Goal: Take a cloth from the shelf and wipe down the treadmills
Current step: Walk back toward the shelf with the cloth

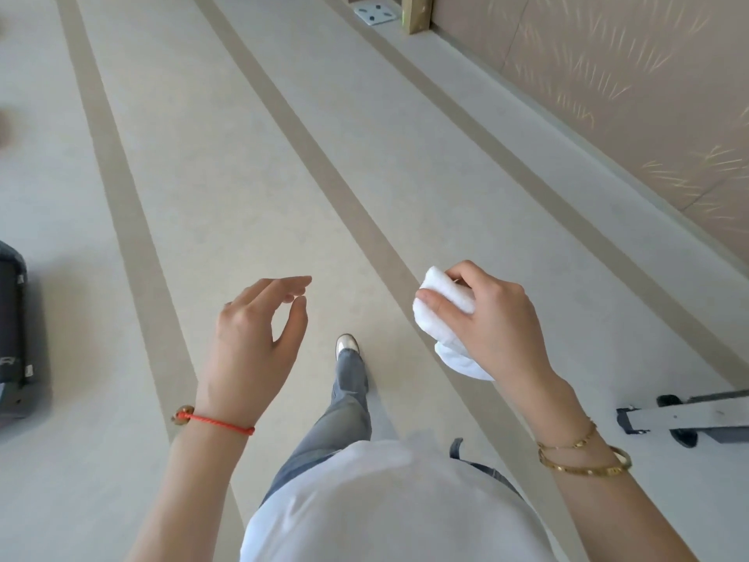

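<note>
head view, looking down past a white shirt to the floor (259,164), pale with tan stripes running away ahead. the cloth (444,314) is the landmark here: a white wad, bunched small, held in the right hand (492,318) with the thumb pressed over its near face and the fingers curled round the far side; a loose tail hangs below the palm. bunched like that it is carried, not spread for wiping, which suits someone walking between machines. left of the cloth, well apart from it, the left hand (255,338) holds nothing; its fingers are loosely bent, thumb and forefinger near each other but closed on nothing, as a free hand swings in mid-stride. below and between the two, a leg in grey jeans steps forward, the shoe (347,344) on the floor. far left of the cloth, at the frame edge, is the dark end of a machine (14,338), likely a treadmill though too little shows to be sure. right of and below the cloth, a grey metal frame with small wheels (685,415) pokes in, likely another machine's base. far above the cloth, by the wall, a wooden post (417,12) stands beside a small white plate. judging by this, the cloth is fetched and no wiping is under way; the next step is reaching a machine and opening the cloth out.
</note>
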